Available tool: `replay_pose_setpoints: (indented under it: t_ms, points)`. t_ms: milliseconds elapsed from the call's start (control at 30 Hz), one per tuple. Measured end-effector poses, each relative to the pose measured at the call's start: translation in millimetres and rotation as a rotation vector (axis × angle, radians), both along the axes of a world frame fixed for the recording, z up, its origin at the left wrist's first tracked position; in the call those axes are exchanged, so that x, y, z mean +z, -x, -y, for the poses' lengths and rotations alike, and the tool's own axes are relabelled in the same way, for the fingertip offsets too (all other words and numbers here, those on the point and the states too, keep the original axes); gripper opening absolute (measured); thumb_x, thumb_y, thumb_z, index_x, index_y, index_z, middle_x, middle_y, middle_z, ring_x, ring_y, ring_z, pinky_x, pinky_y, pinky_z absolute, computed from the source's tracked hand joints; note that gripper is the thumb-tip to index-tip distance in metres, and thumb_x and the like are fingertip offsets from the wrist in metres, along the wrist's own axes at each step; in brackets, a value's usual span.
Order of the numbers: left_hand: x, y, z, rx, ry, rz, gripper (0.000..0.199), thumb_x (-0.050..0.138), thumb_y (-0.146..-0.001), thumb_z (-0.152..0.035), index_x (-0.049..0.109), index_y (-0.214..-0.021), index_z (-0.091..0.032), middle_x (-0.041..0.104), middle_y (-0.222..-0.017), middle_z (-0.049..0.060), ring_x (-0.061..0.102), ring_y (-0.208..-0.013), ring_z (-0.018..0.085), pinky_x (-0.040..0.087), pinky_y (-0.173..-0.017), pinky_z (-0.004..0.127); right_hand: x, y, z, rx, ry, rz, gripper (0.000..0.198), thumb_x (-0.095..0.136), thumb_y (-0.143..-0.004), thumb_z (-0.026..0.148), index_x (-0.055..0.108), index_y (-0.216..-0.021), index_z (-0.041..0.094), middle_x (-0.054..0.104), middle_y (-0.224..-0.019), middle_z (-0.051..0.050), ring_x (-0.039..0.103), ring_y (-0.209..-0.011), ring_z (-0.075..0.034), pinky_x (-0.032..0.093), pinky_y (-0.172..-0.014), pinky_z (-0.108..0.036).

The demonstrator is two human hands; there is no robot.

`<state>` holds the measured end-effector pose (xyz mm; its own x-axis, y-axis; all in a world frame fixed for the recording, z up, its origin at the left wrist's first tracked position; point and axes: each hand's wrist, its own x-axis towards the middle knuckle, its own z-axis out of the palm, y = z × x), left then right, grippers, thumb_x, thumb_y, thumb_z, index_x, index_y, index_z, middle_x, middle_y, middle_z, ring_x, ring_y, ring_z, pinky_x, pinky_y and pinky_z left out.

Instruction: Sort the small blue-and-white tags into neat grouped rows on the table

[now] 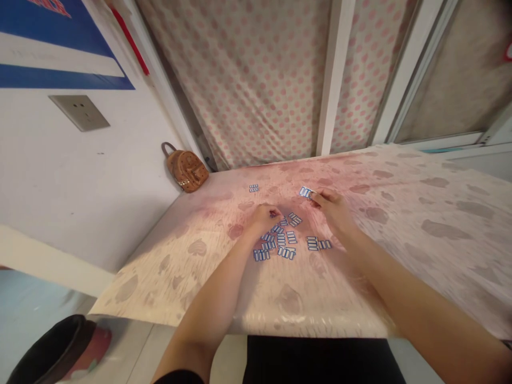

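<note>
My right hand (330, 208) pinches a small flat card with blue and white bars (306, 192) between thumb and fingers, a little above the table. My left hand (267, 217) is at the far edge of a loose pile of similar blue-and-white cards (280, 239), its fingers curled together. Whatever those fingers hold, if anything, is too small to make out. Several cards in the pile overlap at different angles. Two more cards (313, 244) lie right of the pile, and a single card (254, 188) lies farther back, beyond my left hand.
A patterned cloth covers the table (192, 288). A small brown backpack-shaped bag (187, 170) stands at the back left corner by the wall. A polka-dot curtain (256, 80) hangs behind the table. A dark-rimmed bin (68, 352) is on the floor at lower left.
</note>
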<state>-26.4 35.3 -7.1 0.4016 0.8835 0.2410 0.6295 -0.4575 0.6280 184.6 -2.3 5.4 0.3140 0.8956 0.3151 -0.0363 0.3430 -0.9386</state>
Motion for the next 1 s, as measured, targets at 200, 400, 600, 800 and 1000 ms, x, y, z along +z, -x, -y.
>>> replay_pose_setpoints:
  t_ms: [200,400,600,800,1000]
  points:
    - [13.0,16.2,-3.9,0.126,0.029,0.021,0.006,0.069,-0.078,-0.019,0.072,-0.073,-0.015,0.063,-0.065,-0.002,0.056,-0.063,0.012,0.036,-0.058,0.023,0.7,-3.1,-1.7,0.000,0.013,0.020,0.029,0.076,-0.068,0.049,0.064,-0.066,0.022,0.058,-0.064,0.001,0.052,-0.062,-0.014,0.045,-0.061,-0.027]
    - [21.3,4.2,14.8,-0.022,0.102,0.063,0.015,0.071,-0.077,-0.027,0.069,-0.068,-0.015,0.058,-0.058,-0.003,0.051,-0.056,0.012,0.033,-0.054,0.023,1.4,-4.8,-1.2,0.004,0.015,0.051,0.033,0.074,-0.069,0.053,0.063,-0.068,0.022,0.056,-0.065,0.001,0.052,-0.062,-0.014,0.045,-0.063,-0.029]
    - [11.7,-23.6,34.7,-0.267,0.023,0.104,0.014,0.078,-0.077,-0.028,0.076,-0.087,-0.018,0.071,-0.085,0.003,0.063,-0.079,0.017,0.046,-0.071,0.026,-0.6,-4.4,-3.0,0.014,0.023,0.047,0.035,0.075,-0.068,0.054,0.062,-0.069,0.022,0.058,-0.066,0.000,0.053,-0.064,-0.015,0.045,-0.064,-0.030]
    - [2.8,-44.3,43.0,-0.386,-0.049,-0.030,0.023,0.082,-0.073,-0.023,0.075,-0.093,-0.016,0.070,-0.091,0.007,0.063,-0.089,0.021,0.049,-0.083,0.030,-0.7,-3.7,-2.8,0.012,0.009,-0.004,0.031,0.079,-0.068,0.050,0.064,-0.068,0.022,0.058,-0.066,0.001,0.053,-0.063,-0.014,0.047,-0.065,-0.029]
    - [2.4,-46.5,45.3,-0.434,0.016,-0.010,0.010,0.076,-0.077,-0.017,0.073,-0.086,-0.018,0.070,-0.090,0.005,0.064,-0.092,0.020,0.050,-0.083,0.028,-0.6,-2.6,-1.2,0.007,0.013,0.050,0.033,0.074,-0.071,0.053,0.062,-0.068,0.022,0.057,-0.067,0.000,0.053,-0.064,-0.015,0.046,-0.065,-0.030]
